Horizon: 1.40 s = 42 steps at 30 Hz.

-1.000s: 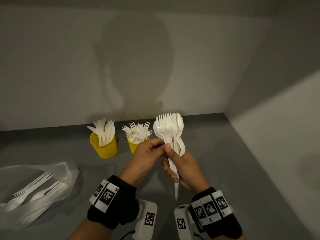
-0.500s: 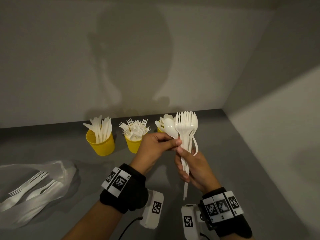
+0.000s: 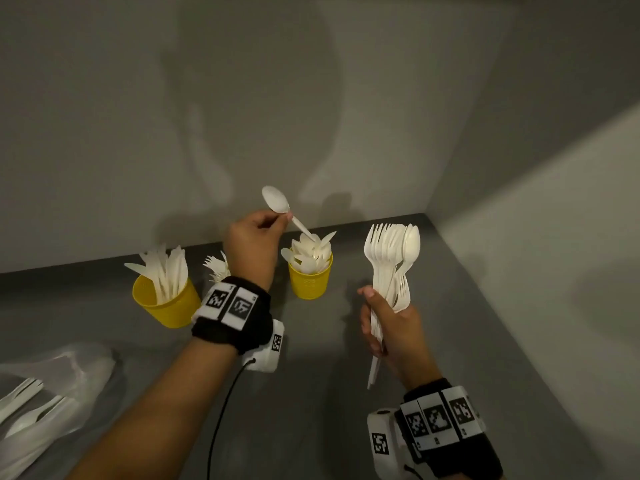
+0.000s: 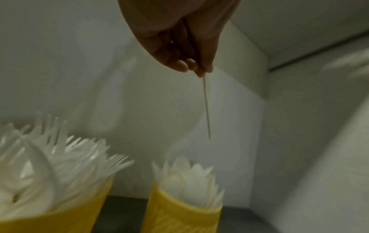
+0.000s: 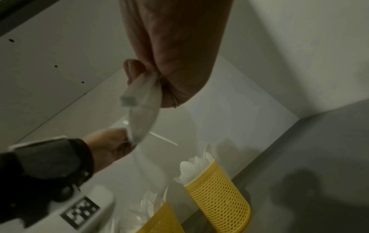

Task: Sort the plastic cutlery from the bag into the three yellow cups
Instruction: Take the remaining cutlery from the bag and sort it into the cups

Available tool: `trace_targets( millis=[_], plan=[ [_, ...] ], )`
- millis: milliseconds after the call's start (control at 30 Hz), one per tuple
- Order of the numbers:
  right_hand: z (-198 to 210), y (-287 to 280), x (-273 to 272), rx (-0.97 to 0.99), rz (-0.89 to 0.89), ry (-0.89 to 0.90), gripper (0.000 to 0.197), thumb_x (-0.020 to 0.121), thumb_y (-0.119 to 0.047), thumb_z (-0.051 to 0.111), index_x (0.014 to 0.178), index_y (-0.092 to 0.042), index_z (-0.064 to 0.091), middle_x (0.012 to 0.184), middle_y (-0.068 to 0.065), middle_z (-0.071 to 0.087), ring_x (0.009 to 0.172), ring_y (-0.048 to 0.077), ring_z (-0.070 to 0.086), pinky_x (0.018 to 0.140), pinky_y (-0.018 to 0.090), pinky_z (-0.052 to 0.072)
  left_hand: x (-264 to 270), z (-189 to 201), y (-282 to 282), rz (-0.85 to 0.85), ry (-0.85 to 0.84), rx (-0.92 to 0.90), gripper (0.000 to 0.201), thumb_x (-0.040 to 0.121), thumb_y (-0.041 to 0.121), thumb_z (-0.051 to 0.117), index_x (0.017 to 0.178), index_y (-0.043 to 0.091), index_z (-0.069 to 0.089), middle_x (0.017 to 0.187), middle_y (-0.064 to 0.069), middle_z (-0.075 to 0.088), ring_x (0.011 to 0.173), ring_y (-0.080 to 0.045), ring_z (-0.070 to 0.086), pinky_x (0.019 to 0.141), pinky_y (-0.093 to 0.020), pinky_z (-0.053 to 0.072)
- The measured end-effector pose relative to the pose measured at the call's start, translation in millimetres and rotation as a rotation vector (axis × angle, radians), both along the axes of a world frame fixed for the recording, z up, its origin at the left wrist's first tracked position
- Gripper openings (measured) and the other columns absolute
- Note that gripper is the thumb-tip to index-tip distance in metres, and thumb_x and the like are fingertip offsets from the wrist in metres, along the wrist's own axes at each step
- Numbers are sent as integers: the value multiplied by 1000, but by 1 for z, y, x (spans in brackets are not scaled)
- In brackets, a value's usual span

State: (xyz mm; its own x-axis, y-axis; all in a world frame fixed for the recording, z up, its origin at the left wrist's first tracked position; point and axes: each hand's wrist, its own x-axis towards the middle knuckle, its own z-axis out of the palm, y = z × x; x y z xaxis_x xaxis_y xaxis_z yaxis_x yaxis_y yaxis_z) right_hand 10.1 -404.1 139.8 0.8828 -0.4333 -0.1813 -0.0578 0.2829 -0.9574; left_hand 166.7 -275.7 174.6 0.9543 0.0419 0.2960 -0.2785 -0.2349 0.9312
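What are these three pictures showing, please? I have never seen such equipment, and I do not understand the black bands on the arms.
There is no machine: a person sorts plastic cutlery. The big picture comes from a head camera; the other two come from cameras in the black wrist bands. The left hand pinches one spoon above the spoon cup. The right hand holds a bundle of forks and spoons. On the grey surface also stand a knife cup and a fork cup; a plastic bag lies nearby.
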Motion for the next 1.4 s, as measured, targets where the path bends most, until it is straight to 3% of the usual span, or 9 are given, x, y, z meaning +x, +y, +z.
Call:
trace_targets(
  millis=[167,300,500,800,967,1033,1167,1300,1400],
  plan=[
    [3,-9,7,-49,15,42,26,93,-19,51,69,-9,55,40,-1,47,25,11,32,33,12,26,25,-45,-24,-69,-39,456,22,81,30,61,81,12,73,77,-10,72,73,-28,65,69,-34,50],
    [5,-13,11,-82,26,78,39,91,-23,54,55,-8,49,40,0,46,26,12,33,33,14,27,33,-73,-34,-143,101,832,37,86,30,45,98,2,67,112,-17,61,104,-36,51,90,-38,34],
    [9,-11,14,-98,61,57,44,93,-23,53,52,-8,46,38,-1,46,25,11,33,32,14,27,5,-48,-12,-121,143,544,36,81,26,56,116,17,62,124,-13,51,116,-32,41,99,-33,29],
    [19,27,10,-15,226,-77,25,89,-18,53,66,-11,51,37,4,43,23,11,29,33,13,25,-87,14,15,-514,339,-54,12,79,14,66,84,23,71,82,10,71,84,-12,62,81,-21,50],
    [22,46,6,27,311,-101,22,76,-26,59,73,-5,51,39,4,48,23,10,31,32,12,27,-92,27,30,-547,319,-86,21,79,11,66,82,-10,66,81,-31,63,71,-21,58,70,-25,49],
    [23,52,4,6,327,-119,20,78,-23,60,77,-4,53,42,9,47,24,12,32,32,14,27,-92,31,37,-532,321,-100,16,75,8,69,83,-6,68,86,-30,67,74,-26,61,75,-34,52],
    [28,61,2,-62,341,-120,16,88,-11,57,80,3,54,43,11,48,24,12,35,30,17,29,-94,31,45,-447,287,-133,10,71,7,73,78,2,71,79,-17,71,72,-23,67,67,-25,55],
    [30,66,4,-35,322,-115,37,81,-22,61,78,14,55,42,8,51,24,14,39,30,18,32,-93,28,50,-396,248,-155,21,72,15,73,78,-4,69,81,-26,68,70,-32,65,73,-37,55],
    [29,69,3,13,287,-121,35,75,-31,60,78,3,59,44,9,53,25,15,38,30,17,31,-87,28,58,-425,282,-199,18,73,18,71,71,-1,69,64,-15,65,59,-14,59,63,-24,51]
  ],
)
